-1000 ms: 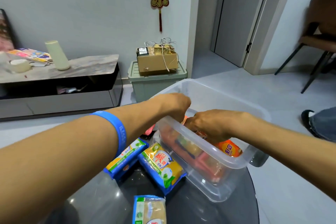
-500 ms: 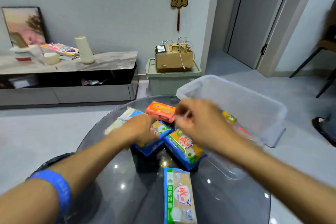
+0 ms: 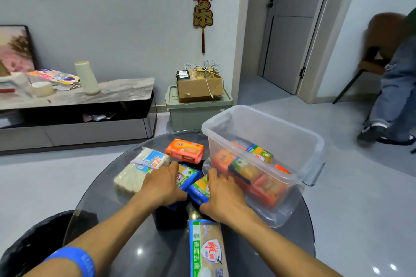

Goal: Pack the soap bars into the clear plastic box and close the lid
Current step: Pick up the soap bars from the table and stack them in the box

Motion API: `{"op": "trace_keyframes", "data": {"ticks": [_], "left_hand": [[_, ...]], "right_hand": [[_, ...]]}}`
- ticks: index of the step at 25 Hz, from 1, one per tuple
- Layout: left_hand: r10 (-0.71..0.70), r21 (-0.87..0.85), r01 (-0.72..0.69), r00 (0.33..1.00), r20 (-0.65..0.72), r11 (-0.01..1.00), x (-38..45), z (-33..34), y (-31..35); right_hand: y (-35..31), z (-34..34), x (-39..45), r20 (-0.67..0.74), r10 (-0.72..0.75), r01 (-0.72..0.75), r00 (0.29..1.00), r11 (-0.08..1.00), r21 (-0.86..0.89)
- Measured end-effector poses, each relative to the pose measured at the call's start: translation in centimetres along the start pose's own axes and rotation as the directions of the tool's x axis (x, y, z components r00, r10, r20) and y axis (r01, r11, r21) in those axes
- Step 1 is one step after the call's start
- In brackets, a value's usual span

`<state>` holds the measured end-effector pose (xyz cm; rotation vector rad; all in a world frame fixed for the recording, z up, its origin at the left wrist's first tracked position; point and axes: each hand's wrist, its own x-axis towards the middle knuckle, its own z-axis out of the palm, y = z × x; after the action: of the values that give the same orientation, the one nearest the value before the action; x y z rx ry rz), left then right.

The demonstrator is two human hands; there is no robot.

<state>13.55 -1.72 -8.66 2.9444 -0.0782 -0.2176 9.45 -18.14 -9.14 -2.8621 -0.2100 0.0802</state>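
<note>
Round dark glass table [image 3: 126, 227], set in a pale-walled room with grey floor. Contents and positions as follows.

Clear plastic box [image 3: 313, 153]: stands open at the table's right edge, no lid on it. Holds several soap bars [image 3: 245, 168] in orange and green-yellow wrappers, lying against its near wall and floor.

Orange soap bar [image 3: 185, 150]: loose on the table near the far edge, just left of the box.

White multi-bar pack [image 3: 140, 168]: left of centre, banded with a blue-and-white label.

Two blue-wrapped soap bars at centre, side by side: left one [image 3: 186, 175], right one [image 3: 201, 189].

Long green-edged pack [image 3: 207, 252]: at the near edge, running toward the viewer.

Left hand [image 3: 163, 185]: palm down, fingers curled over the left blue-wrapped bar, grasping it. Blue wristband [image 3: 76, 260] on that forearm.

Right hand [image 3: 224, 198]: palm down, fingers and thumb closing round the right blue-wrapped bar, beside the box's near-left corner.

Background: low cabinet [image 3: 74, 114] at the wall, green bin [image 3: 198, 112] carrying a cardboard box [image 3: 199, 87], red hanging ornament [image 3: 202, 7].
</note>
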Motion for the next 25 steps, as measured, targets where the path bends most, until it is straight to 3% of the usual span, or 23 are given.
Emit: {"op": "trace_keyframes", "data": {"ticks": [5,7,9,11,14,16,20,21,24,25], "left_hand": [[0.008,-0.199,-0.019,0.998,-0.058,0.98,-4.7,-7.2,-1.5],[0.042,-0.279,-0.083,0.988,-0.151,0.957,-5.2,-11.3,-0.8],[0.103,-0.333,-0.193,0.957,-0.27,0.923,-4.0,-14.5,2.1],[0.157,-0.35,-0.265,0.939,-0.307,0.898,-1.6,-16.4,6.2],[0.239,-0.238,-0.292,0.944,-0.229,0.926,3.3,-16.2,12.8],[0.248,-0.13,-0.262,0.961,-0.119,0.956,6.2,-14.4,15.5],[0.183,-0.028,-0.182,0.979,0.084,0.983,9.9,-10.3,16.1],[0.184,0.007,-0.186,0.977,0.109,0.982,10.5,-9.3,16.1],[0.199,0.137,-0.225,0.963,0.182,0.965,11.4,-6.6,16.1],[0.2,0.181,-0.234,0.961,0.19,0.955,11.5,-6.0,16.2]], "right_hand": [[3.4,-8.1,-7.8,0.031,-0.199,0.174,0.98,0.917,0.359],[5.3,-13.4,-9.5,0.044,-0.246,0.206,0.968,0.887,0.414],[7.0,-18.6,-8.9,-0.021,-0.306,0.298,0.952,0.904,0.308],[8.1,-22.2,-6.4,0.007,-0.351,0.346,0.936,0.927,0.148],[9.6,-23.3,-1.2,0.239,-0.309,0.353,0.921,0.92,-0.168],[10.4,-22.3,1.8,0.34,-0.231,0.359,0.912,0.852,-0.382],[11.7,-18.3,5.3,0.535,-0.119,0.385,0.836,0.822,-0.419],[12.2,-17.0,6.0,0.607,-0.133,0.431,0.784,0.819,-0.378],[12.4,-14.1,5.8,0.682,-0.324,0.672,0.656,0.663,-0.331],[12.3,-13.9,5.8,0.709,-0.301,0.687,0.638,0.639,-0.347]]}}
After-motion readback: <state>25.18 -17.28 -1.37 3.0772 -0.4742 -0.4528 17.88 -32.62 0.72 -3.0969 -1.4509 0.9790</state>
